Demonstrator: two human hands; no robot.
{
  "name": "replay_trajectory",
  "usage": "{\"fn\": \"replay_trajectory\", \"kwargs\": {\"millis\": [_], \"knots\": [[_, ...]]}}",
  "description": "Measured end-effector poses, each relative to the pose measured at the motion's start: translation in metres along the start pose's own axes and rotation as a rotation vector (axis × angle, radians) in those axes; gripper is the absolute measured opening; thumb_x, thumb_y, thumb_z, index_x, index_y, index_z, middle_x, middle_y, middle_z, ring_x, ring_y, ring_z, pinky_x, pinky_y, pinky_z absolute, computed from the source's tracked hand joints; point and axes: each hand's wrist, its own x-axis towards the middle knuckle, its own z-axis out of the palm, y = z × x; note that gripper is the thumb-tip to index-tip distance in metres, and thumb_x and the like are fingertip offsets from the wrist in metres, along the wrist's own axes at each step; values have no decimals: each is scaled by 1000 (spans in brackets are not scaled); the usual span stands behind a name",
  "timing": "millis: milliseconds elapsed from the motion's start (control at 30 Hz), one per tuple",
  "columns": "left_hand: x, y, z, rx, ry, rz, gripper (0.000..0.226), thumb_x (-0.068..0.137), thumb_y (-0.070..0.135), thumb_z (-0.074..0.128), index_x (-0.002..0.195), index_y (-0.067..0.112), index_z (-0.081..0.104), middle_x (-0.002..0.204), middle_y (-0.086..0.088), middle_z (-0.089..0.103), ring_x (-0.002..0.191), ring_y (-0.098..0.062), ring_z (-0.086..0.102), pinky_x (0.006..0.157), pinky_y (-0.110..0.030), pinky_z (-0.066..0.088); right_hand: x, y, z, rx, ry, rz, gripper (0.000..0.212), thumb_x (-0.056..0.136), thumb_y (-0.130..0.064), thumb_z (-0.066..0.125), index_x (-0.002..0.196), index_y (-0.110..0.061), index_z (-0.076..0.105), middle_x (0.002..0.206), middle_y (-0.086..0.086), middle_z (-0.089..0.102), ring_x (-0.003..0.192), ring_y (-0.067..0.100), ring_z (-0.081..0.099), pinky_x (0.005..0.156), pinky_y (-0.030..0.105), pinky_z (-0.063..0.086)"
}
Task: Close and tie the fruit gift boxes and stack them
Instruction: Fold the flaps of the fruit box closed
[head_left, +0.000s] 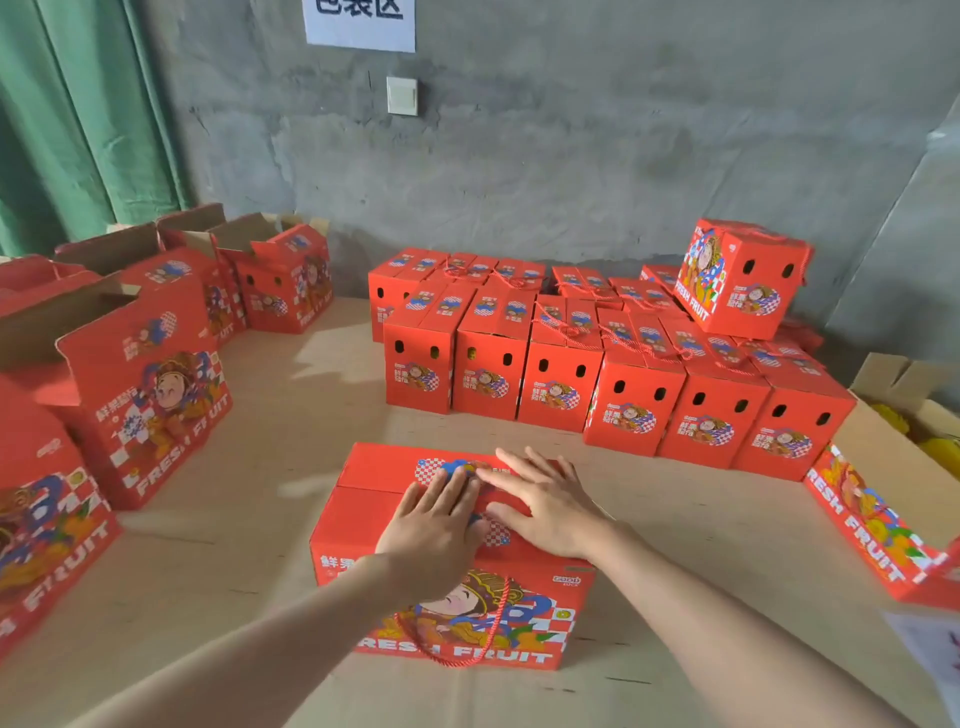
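Note:
A red fruit gift box (363, 509) stands in front of me on the cardboard-covered floor, its top flaps folded down. My left hand (434, 525) lies flat on the near flap with straight fingers. My right hand (545, 501) presses flat beside it, fingers spread across the seam. A red cord handle (488, 629) hangs loose down the box's front face. Behind it, several closed and tied boxes (550, 384) stand in rows, and one tilted box (743, 280) rests on top of them at the right.
Several red boxes with raised flaps (140, 395) stand at the left. An open box with yellow fruit (893, 493) sits at the right edge. A grey concrete wall (571, 156) and a green curtain (78, 114) are behind. Cardboard sheets (234, 571) cover the floor.

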Motion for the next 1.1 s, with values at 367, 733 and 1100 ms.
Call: {"fn": "replay_trajectory", "kwargs": {"millis": [367, 733, 1100], "knots": [[-14, -56, -4, 108, 216, 242, 47, 102, 38, 18, 149, 39, 16, 155, 20, 12, 145, -4, 7, 118, -36, 1, -31, 18, 14, 163, 222, 33, 46, 98, -43, 44, 143, -42, 33, 149, -7, 28, 140, 12, 19, 114, 24, 10], [-2, -110, -35, -33, 221, -181, 51, 95, 19, 42, 143, 36, 37, 154, 1, 23, 142, -20, 22, 114, -33, 18, 26, -122, 50, 79, 91, -181, 57, 102, -34, 37, 149, -43, 6, 154, 11, -26, 144, 28, -24, 118, 37, -3], [-56, -148, -18, -70, 591, -337, 37, 75, 4, 73, 108, 21, 71, 111, 3, 64, 104, -26, 59, 83, -30, 49, 130, -173, 18, -78, -225, -117, 87, 94, 0, 43, 149, -44, -9, 152, 13, -34, 141, 34, -28, 117, 47, 0]]}}
